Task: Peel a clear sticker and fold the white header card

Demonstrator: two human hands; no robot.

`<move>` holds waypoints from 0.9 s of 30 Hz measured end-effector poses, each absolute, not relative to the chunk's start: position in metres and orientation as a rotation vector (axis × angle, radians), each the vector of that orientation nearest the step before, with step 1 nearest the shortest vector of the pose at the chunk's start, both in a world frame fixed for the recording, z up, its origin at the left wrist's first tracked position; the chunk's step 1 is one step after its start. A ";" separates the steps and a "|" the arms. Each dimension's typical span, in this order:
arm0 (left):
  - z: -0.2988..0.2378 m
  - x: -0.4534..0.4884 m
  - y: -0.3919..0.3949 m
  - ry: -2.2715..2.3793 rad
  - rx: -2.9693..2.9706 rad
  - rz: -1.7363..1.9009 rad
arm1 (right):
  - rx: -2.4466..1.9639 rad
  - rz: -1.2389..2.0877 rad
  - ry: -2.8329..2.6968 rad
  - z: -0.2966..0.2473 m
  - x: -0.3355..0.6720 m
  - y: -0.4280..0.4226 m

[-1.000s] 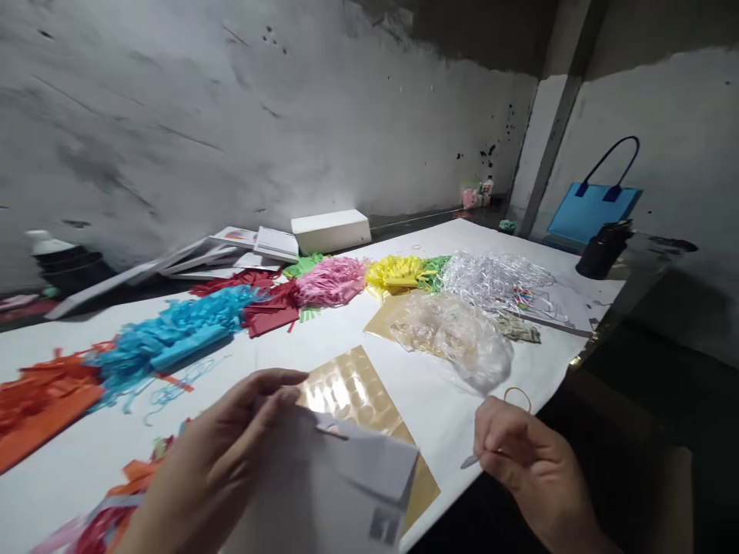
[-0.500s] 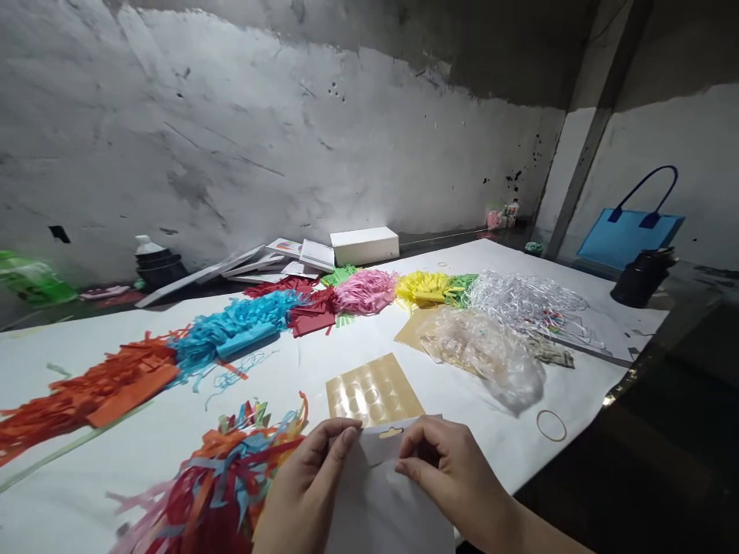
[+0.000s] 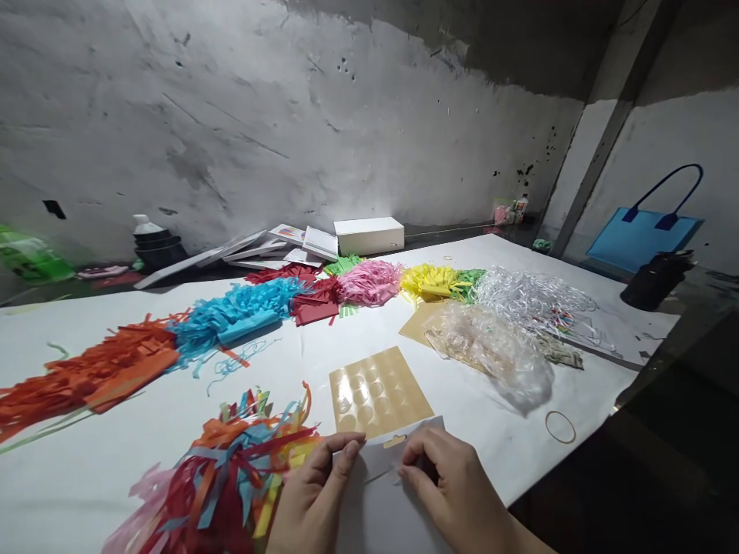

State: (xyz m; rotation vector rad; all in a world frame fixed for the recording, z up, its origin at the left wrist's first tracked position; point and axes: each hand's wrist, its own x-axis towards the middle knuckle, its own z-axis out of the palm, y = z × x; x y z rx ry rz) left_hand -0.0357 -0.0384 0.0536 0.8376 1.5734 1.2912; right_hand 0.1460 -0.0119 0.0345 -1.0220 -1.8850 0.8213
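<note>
My left hand is closed on the upper left edge of a white packet, thumb on top. The packet is flat, with a folded flap and a hang hole near its top edge. At the flap's lower edge my right hand is closed in a pinch, a small clear piece like a sticker showing at its fingertips. Just beyond the packet lies a gold-brown sheet of clear round stickers. Left of my hands is a bunch of mixed-colour paper strips. The packet's lower part runs out of view.
Shredded paper in orange, blue, pink, yellow and white lines the table. A crumpled clear plastic bag and a rubber band lie right. Behind are a white box and flat white packs.
The view has shifted slightly. My right hand stays pinched at the packet's flap, slightly lower, with the clear piece now showing at its fingertips. My left hand keeps its hold.
</note>
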 end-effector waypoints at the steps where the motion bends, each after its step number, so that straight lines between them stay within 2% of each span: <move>1: 0.052 -0.036 -0.038 1.564 0.832 1.292 | -1.018 0.800 -1.882 0.033 0.146 -0.012; 9: 0.050 -0.034 -0.037 1.460 0.750 1.280 | -0.983 0.736 -1.787 0.029 0.144 -0.012; 15: 0.050 -0.034 -0.035 1.513 0.755 1.323 | -0.553 0.629 -1.824 0.026 0.151 -0.013; 18: 0.048 -0.033 -0.035 1.497 0.723 1.331 | -0.494 0.611 -1.773 0.025 0.158 -0.015; 27: 0.047 -0.033 -0.037 1.519 0.779 1.310 | -0.949 1.042 -1.800 0.036 0.153 -0.014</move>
